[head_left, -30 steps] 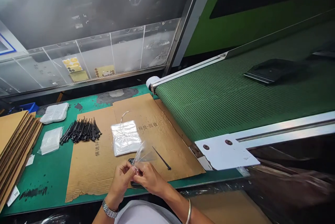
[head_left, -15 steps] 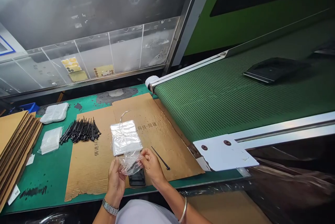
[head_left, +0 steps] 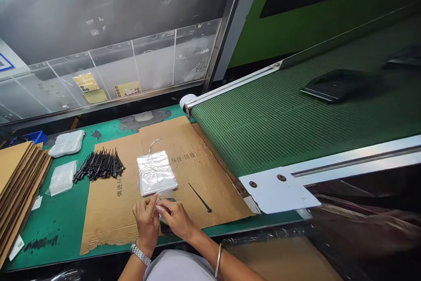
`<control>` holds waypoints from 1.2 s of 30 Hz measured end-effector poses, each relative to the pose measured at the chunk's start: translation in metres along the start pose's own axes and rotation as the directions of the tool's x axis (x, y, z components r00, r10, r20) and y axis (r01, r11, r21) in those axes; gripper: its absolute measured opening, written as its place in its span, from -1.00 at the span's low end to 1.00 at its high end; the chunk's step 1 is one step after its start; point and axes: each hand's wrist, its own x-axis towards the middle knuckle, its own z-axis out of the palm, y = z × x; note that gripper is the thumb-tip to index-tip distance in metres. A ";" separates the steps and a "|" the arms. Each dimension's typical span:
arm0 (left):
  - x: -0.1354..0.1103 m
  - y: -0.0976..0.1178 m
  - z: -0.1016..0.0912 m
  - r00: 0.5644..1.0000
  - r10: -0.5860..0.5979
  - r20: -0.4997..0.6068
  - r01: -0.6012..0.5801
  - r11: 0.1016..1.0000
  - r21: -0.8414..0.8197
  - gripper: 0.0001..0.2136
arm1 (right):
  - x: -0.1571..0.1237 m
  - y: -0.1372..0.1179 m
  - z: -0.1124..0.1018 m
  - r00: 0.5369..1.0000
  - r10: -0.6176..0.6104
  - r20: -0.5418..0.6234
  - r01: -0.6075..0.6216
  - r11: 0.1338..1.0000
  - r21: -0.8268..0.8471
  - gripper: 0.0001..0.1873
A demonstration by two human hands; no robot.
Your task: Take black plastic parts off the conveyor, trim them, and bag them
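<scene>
My left hand (head_left: 146,219) and my right hand (head_left: 176,218) meet low on the brown cardboard sheet (head_left: 112,211), pinching a small transparent plastic bag (head_left: 160,209) between their fingers. Most of the bag is hidden by my fingers. Under my hands lies a flat black object (head_left: 167,228), partly covered, and I cannot tell what it is. A stack of transparent bags (head_left: 156,172) lies just beyond my fingertips. One black cable tie (head_left: 199,197) lies to the right, and a heap of black cable ties (head_left: 98,165) lies to the left.
The cardboard rests on a green mat table (head_left: 55,224). Stacked cardboard sheets (head_left: 16,189) and white plastic packs (head_left: 66,143) lie at the left. A green mesh conveyor belt (head_left: 263,127) with a black item (head_left: 335,84) runs along the right.
My hands have come closer together. The transparent bag, spread out between them half a second ago, is now bunched in my fingers and covers less of the black object.
</scene>
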 end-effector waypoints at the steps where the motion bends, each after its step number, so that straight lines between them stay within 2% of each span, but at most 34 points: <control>1: 0.002 -0.004 -0.001 0.999 0.040 0.011 -0.040 0.997 0.059 -0.74 | -0.001 0.002 -0.001 1.000 0.007 -0.015 -0.007 1.000 -0.029 -0.78; 5: 0.013 -0.030 -0.008 0.995 -0.044 -0.095 0.057 0.988 0.141 -0.69 | -0.009 0.023 -0.009 0.976 0.116 -0.187 -0.142 0.980 -0.136 -0.70; 8: 0.017 -0.050 -0.013 0.984 -0.084 -0.157 0.115 0.973 0.199 -0.71 | -0.019 0.046 -0.008 0.944 0.234 -0.234 -0.275 0.948 -0.162 -0.78; 13: 0.007 -0.063 -0.008 0.991 -0.121 -0.063 0.133 0.962 0.239 -0.79 | -0.029 0.070 0.004 0.906 0.395 -0.153 -0.401 0.916 -0.012 -0.69; 17: 0.001 -0.063 -0.007 0.984 -0.180 0.012 0.169 0.945 0.279 -0.79 | -0.025 0.069 -0.006 0.886 0.460 0.048 -0.454 0.845 0.282 -0.61; 21: 0.001 -0.057 -0.010 0.972 -0.221 0.083 0.183 0.927 0.328 -0.80 | -0.026 0.051 -0.025 0.888 0.375 0.266 -0.458 0.675 0.578 -0.62; 24: 0.001 -0.051 -0.010 0.965 -0.225 0.138 0.165 0.921 0.354 -0.83 | -0.032 0.033 -0.033 0.900 0.280 0.333 -0.435 0.540 0.720 -0.69; 28: 0.000 -0.045 -0.007 0.957 -0.227 0.179 0.144 0.912 0.384 -0.80 | -0.042 0.013 -0.032 0.900 0.203 0.385 -0.436 0.402 0.805 -0.76; 32: 0.001 -0.044 -0.006 0.950 -0.242 0.196 0.145 0.901 0.408 -0.79 | -0.049 0.003 -0.027 0.893 0.172 0.416 -0.450 0.335 0.828 -0.80; 36: 0.001 -0.043 -0.006 0.944 -0.262 0.201 0.161 0.896 0.414 -0.77 | -0.050 0.002 -0.023 0.882 0.179 0.435 -0.471 0.348 0.811 -0.77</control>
